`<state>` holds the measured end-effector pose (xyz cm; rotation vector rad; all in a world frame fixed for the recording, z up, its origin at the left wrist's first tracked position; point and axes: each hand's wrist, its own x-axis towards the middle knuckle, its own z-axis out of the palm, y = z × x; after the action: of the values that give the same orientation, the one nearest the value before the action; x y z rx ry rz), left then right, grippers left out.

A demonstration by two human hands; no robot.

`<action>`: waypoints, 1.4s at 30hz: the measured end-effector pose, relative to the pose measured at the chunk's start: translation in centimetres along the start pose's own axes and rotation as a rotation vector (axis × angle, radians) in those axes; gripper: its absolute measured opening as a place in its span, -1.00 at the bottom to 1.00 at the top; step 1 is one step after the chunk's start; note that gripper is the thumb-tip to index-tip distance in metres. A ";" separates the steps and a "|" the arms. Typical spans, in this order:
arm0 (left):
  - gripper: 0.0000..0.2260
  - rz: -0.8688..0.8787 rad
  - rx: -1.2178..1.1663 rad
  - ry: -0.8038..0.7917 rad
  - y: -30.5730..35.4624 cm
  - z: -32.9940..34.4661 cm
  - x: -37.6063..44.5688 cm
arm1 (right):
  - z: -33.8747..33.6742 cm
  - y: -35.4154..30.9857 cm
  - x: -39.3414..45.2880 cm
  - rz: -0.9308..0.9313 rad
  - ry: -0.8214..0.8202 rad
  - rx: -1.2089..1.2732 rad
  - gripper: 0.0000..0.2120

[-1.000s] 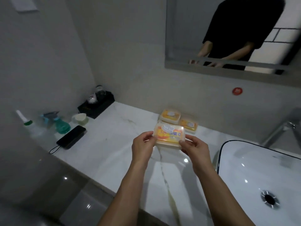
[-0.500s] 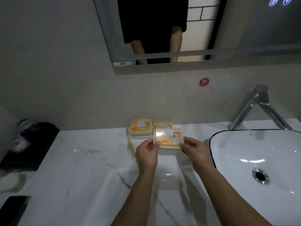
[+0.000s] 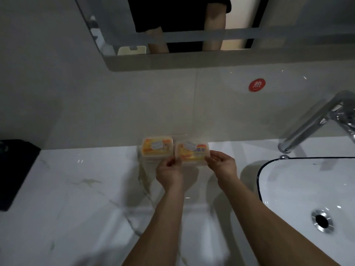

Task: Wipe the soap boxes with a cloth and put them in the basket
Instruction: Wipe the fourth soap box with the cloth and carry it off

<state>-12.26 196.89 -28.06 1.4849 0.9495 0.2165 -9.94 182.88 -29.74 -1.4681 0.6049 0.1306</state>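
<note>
Both of my hands hold one clear soap box (image 3: 192, 153) with a yellow-orange label, close to the back wall. My left hand (image 3: 169, 173) pinches its left end and my right hand (image 3: 222, 166) pinches its right end. Whether the box touches what lies under it I cannot tell. Just left of it sits another soap box (image 3: 156, 148) of the same kind, on top of a stack on the white marble counter (image 3: 76, 198). No cloth or basket is in view.
A white basin (image 3: 299, 191) with a dark rim and a drain fills the right side, with a chrome tap (image 3: 315, 121) behind it. A black tray (image 3: 13, 169) sits at the left edge. A mirror (image 3: 182, 25) hangs above on the wall.
My hands have carried the soap box back toward the wall, to the spot right of the other box. The view has swung right, away from the phone and spray bottle.
</note>
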 end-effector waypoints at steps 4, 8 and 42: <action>-0.82 0.023 0.039 0.032 -0.7 1.1 1.1 | 0.5 0.7 2.0 0.019 -0.006 -0.030 -0.77; -0.80 0.033 0.079 0.031 -1.5 1.4 1.6 | 0.6 1.6 2.8 -0.027 -0.018 -0.126 -0.74; -0.63 -0.033 -0.110 -0.125 -1.6 1.8 1.8 | 2.8 1.0 4.7 -0.055 -0.037 -0.260 -0.56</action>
<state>-10.63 196.53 -30.50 1.3651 0.8479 0.1475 -5.56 184.41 -32.87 -1.7286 0.5312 0.1988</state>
